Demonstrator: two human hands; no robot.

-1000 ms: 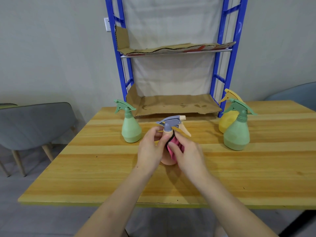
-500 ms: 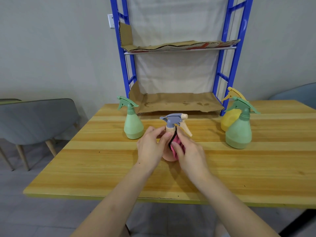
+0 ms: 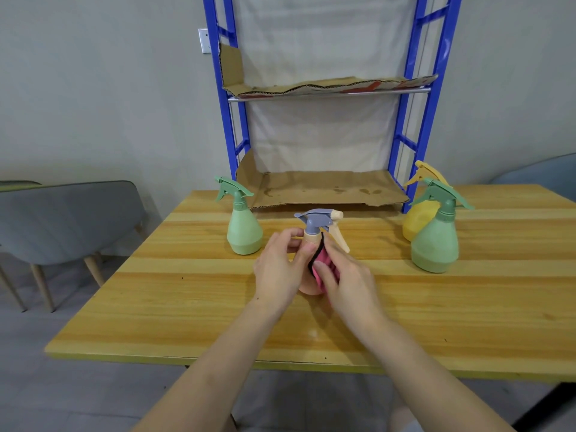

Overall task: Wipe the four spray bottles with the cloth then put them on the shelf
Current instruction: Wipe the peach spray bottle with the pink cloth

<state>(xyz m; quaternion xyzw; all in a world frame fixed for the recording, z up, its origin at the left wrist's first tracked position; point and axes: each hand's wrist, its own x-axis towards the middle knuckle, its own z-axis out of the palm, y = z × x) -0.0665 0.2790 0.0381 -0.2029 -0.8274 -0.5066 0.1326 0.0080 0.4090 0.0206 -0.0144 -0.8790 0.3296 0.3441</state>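
Observation:
A peach spray bottle with a grey-blue trigger head stands upright mid-table. My left hand grips its neck and body from the left. My right hand presses a pink cloth with a dark edge against the bottle's right side. A small green spray bottle stands to the left. On the right stands a larger green bottle, with a yellow bottle partly hidden behind it. The blue shelf rises behind the table, cardboard lining its two levels.
The wooden table runs to a front edge near me. A grey chair stands at the left, and part of a blue-grey chair shows at the far right. The lower cardboard shelf level sits at table height.
The view has shifted slightly downward. Both hands stay on the peach bottle, and my right hand with the cloth has moved a little along the bottle's side.

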